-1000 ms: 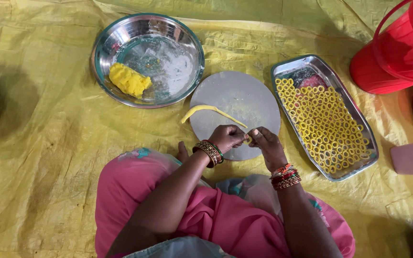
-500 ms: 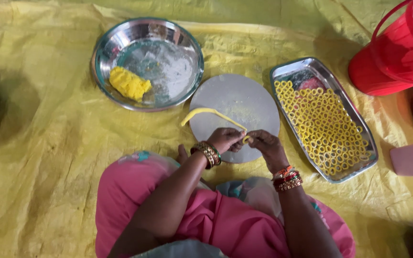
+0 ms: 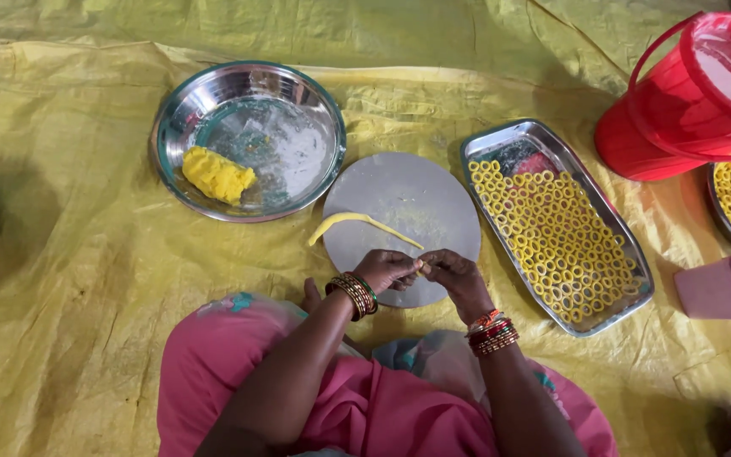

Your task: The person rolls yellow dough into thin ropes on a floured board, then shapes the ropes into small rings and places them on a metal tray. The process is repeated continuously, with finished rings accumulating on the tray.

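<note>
Left hand [image 3: 387, 269] and right hand [image 3: 457, 272] meet over the near edge of the round board [image 3: 408, 203], fingertips pinching one end of a thin yellow dough rope [image 3: 357, 222] that trails left across it. Tray [image 3: 556, 228], right: nearly filled with finished rings. Bowl [image 3: 247, 140], far left: one dough lump [image 3: 216, 174] left unshaped.

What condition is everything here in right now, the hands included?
Left hand: pinching one end of the dough rope.
Right hand: fingers closed beside it.
Dough rope: thin, curved, lying across the round board.
Steel bowl: holding one yellow dough lump.
Tray: nearly filled with dough rings.
Red bucket: tipped over.
</note>
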